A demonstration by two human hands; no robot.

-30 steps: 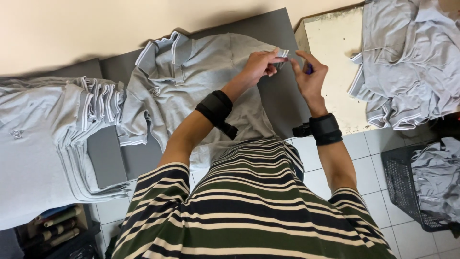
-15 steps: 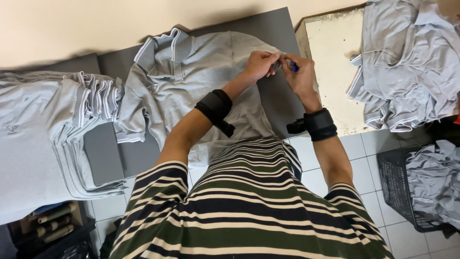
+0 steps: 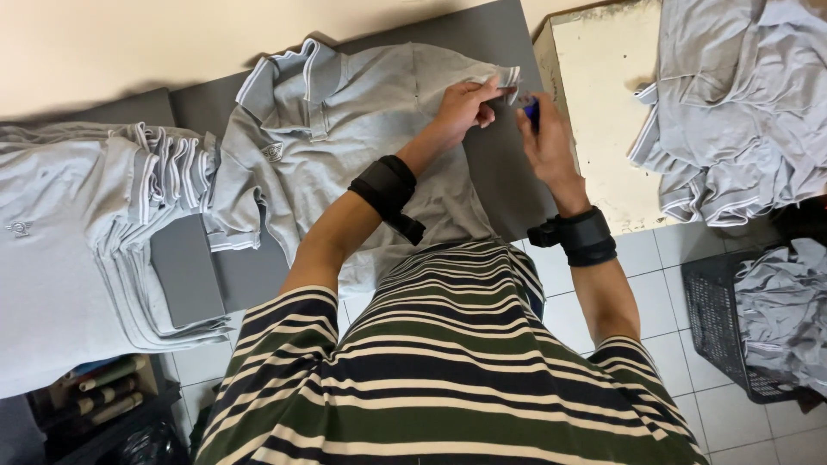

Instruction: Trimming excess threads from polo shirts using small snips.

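A grey polo shirt (image 3: 345,146) with white-striped collar and cuffs lies spread on the dark grey table (image 3: 500,52). My left hand (image 3: 465,105) pinches the cuff of its right sleeve (image 3: 508,79), lifted a little off the table. My right hand (image 3: 544,138) sits just to the right of that cuff and holds a small blue tool (image 3: 531,108), partly hidden by the fingers. Both wrists wear black straps.
A stack of folded grey polo shirts (image 3: 77,232) lies at the left with a grey board (image 3: 185,269) on it. A heap of grey shirts (image 3: 741,103) covers a cream table (image 3: 594,103) at right. A dark basket (image 3: 732,327) with shirts stands on the white tiled floor.
Both hands have shifted slightly with the sleeve cuff; my right hand has drawn a little away from the cuff and lower. The shirt otherwise lies as before.
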